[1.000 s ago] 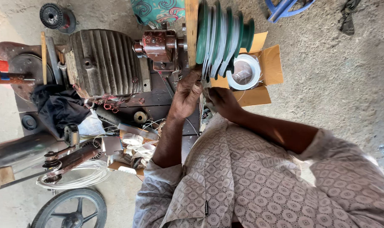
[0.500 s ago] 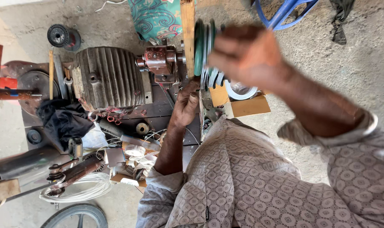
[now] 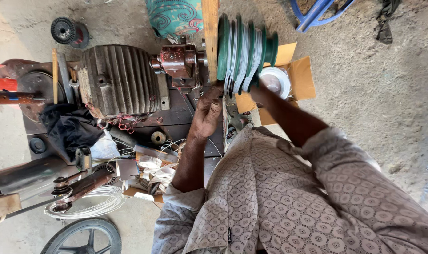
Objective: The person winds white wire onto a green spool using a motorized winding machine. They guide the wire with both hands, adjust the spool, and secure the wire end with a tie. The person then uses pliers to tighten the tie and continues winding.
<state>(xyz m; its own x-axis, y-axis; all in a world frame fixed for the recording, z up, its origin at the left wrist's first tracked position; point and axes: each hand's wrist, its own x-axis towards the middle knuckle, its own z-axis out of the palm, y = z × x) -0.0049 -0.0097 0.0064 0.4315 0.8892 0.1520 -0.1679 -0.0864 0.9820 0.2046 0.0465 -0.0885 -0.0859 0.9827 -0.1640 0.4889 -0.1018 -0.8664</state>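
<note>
Head view: my left hand (image 3: 208, 112) rests fingers curled against the lower edge of the green stepped former (image 3: 244, 49), wound with pale wire, at the wooden upright (image 3: 209, 33). My right hand (image 3: 260, 88) reaches under the former's rim; how far that grip is closed, can't tell, it's blurred. Ribbed grey motor (image 3: 117, 80) left of former, open cardboard box (image 3: 298, 77) behind it.
</note>
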